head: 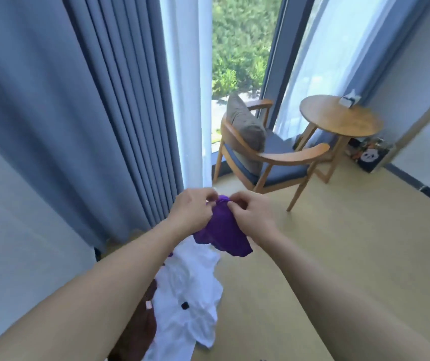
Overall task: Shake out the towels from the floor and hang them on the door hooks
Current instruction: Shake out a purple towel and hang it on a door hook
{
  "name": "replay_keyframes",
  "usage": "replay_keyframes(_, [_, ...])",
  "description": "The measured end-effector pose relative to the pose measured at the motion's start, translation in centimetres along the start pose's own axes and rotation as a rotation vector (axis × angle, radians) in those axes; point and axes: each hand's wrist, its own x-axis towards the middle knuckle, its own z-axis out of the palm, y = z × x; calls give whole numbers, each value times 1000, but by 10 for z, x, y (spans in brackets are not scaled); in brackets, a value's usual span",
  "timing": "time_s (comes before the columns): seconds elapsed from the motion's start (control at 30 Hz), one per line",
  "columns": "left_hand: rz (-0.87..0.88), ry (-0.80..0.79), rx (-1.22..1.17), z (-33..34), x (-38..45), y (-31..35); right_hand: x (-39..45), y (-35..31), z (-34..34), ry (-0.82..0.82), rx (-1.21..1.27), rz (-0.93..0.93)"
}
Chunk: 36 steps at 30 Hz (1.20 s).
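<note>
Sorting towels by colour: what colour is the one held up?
Purple towel, pinched by both hands; head view.

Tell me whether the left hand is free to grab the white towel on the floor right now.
Probably not: the left hand and the right hand both pinch the purple towel, held up above the white towel. One would have to let go first.

Deep purple small cloth towel (221,230); plain white crumpled towel (190,295) with small black square marks; dark brown cloth (141,332); grey-blue pleated curtain (83,105); sheer white curtain (182,87); light wooden armchair (268,155) with blue seat, grey cushion (247,126); round wooden table (339,118); pale beige floor (339,243); black panda-print bag (370,157).
</note>
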Motion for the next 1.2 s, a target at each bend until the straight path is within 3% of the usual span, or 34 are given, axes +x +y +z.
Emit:
replay_keyframes(0.2, [293,116,-12,-14,38,137,23,-11,-150,223,89,-122])
replay_keyframes(0.4, [463,280,187,22,68,262,40,30,-261,341,22,-102])
replay_keyframes(0.5, [516,275,212,39,81,317,40,57,-315,350,-119,-49])
replay_keyframes(0.67, [662,190,219,70,99,399,32,93,-381,317,-118,-32])
replay_keyframes(0.93, [735,64,103,139,154,511,44,153,-467,562,-192,78])
replay_keyframes(1.07, [771,33,141,178,201,557,65,191,-520,508,-129,171])
replay_keyframes(1.2, [723,82,170,198,265,605,98,242,-579,333,-232,291])
